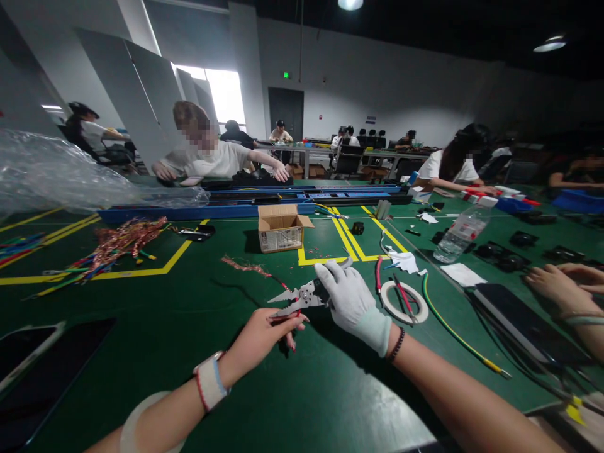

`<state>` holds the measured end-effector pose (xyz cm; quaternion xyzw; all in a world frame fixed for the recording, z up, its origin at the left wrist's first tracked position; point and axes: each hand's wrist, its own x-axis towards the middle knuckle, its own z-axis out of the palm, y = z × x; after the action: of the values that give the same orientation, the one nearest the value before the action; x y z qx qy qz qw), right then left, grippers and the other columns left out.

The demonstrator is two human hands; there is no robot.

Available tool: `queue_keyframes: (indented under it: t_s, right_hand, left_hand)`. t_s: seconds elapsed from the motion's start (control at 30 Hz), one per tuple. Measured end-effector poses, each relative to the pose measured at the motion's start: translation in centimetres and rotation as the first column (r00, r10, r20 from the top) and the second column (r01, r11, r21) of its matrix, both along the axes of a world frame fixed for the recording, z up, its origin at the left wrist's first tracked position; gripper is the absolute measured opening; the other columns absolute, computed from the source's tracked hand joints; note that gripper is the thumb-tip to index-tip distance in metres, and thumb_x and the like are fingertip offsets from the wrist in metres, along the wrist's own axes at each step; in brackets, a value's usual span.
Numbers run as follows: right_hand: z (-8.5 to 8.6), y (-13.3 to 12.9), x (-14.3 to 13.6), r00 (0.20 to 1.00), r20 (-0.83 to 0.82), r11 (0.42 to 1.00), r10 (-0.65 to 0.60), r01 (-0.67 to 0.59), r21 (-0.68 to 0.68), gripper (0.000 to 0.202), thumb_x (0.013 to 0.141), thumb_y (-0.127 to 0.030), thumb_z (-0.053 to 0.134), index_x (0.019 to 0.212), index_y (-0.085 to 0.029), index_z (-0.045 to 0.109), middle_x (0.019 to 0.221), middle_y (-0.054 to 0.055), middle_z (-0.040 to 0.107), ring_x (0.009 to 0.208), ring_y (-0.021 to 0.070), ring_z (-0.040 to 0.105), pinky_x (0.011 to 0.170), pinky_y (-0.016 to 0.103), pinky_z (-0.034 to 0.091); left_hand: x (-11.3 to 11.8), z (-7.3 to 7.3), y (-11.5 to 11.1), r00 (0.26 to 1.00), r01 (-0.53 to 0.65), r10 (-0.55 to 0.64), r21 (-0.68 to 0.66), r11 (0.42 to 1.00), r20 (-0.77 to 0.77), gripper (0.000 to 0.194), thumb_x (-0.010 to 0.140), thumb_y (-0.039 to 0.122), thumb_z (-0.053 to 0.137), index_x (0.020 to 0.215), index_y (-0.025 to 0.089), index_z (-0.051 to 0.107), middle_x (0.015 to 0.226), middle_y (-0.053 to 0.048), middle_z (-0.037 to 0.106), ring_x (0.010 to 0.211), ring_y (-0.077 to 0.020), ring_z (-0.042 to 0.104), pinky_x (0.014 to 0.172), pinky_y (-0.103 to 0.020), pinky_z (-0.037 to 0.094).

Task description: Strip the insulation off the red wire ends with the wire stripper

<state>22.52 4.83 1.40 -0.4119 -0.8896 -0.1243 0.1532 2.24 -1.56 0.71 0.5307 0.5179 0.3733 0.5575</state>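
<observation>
My right hand (346,292), in a pale glove, is closed round the handles of wire pliers (306,296). The plier jaws point left and stand slightly apart. Just below them, my left hand (271,336), bare, pinches a red wire (297,313) with its thumb and fingers. Frayed copper strands (245,267) stretch up and left from near the jaws. Whether the jaws touch the wire cannot be made out. A small open cardboard box (282,236) stands beyond my hands.
A tangle of copper wires (127,245) lies at the left. Right are a white tape roll (389,308), a green-yellow cable (453,333), a water bottle (465,229) and another person's hands (561,289). Phones (51,377) lie front left; a person (212,151) sits opposite.
</observation>
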Motion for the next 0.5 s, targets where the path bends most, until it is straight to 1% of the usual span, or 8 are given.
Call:
queue_keyframes:
  t_s: [0.13, 0.3, 0.5]
  right_hand:
    - [0.14, -0.08, -0.23, 0.999, 0.048, 1.0, -0.016, 0.016, 0.008, 0.057, 0.081, -0.013, 0.046, 0.138, -0.013, 0.04, 0.124, 0.018, 0.051, 0.1, 0.028, 0.05, 0.083, 0.04, 0.039]
    - [0.26, -0.11, -0.23, 0.995, 0.083, 0.999, -0.052, 0.052, -0.008, 0.054, 0.083, -0.012, 0.046, 0.136, -0.015, 0.041, 0.117, 0.017, 0.055, 0.095, 0.0252, 0.053, 0.077, 0.036, 0.039]
    - [0.84, -0.03, -0.09, 0.99, 0.124, 0.996, -0.068, 0.075, -0.057, 0.05, 0.082, -0.013, 0.048, 0.132, -0.017, 0.044, 0.111, 0.014, 0.058, 0.091, 0.024, 0.056, 0.081, 0.038, 0.039]
  left_hand:
    - [0.16, 0.01, -0.03, 1.0, 0.016, -0.016, -0.005, 1.0, -0.014, 0.034, 0.073, 0.042, 0.07, 0.086, 0.01, 0.07, 0.082, -0.009, 0.072, 0.053, -0.014, 0.061, 0.049, -0.027, 0.051]
    - [0.28, 0.25, -0.07, 1.0, 0.003, -0.003, -0.004, 1.0, -0.024, 0.034, 0.072, 0.044, 0.071, 0.084, 0.012, 0.071, 0.078, -0.007, 0.072, 0.05, -0.0122, 0.057, 0.046, -0.025, 0.049]
    - [-0.03, 0.24, 0.03, 0.999, 0.024, -0.025, -0.028, 0.999, -0.04, 0.035, 0.071, 0.045, 0.072, 0.084, 0.013, 0.073, 0.079, -0.007, 0.073, 0.051, -0.0118, 0.056, 0.048, -0.024, 0.049]
